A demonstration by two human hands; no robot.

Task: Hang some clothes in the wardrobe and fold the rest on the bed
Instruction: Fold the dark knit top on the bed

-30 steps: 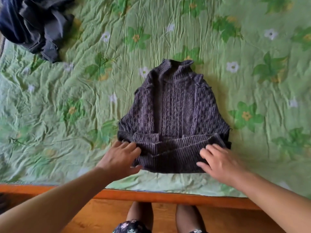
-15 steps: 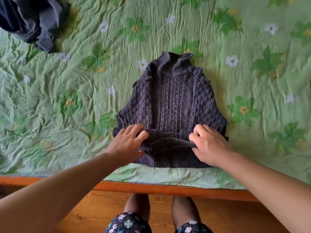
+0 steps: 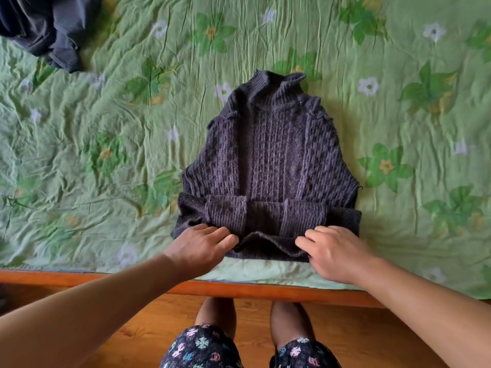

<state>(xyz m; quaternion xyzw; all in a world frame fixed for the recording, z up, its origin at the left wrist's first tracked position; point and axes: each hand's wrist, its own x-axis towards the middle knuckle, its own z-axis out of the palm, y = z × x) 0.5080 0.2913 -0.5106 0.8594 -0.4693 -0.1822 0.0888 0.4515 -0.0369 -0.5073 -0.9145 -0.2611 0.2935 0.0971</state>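
Sweater (image 3: 271, 160): lying flat.
Left hand (image 3: 202, 244): grasping Sweater's near hem.
Right hand (image 3: 338, 249): grasping that hem too.
Dark clothes (image 3: 45, 30): far-left of Sweater.

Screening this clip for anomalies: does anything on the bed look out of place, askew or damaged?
Nothing damaged or spilled. The dark sweater lies flat and straight, one loose thread at its right edge. Only the crumpled dark clothes at the far left of the bed sit unfolded, and the green bedsheet is wrinkled.
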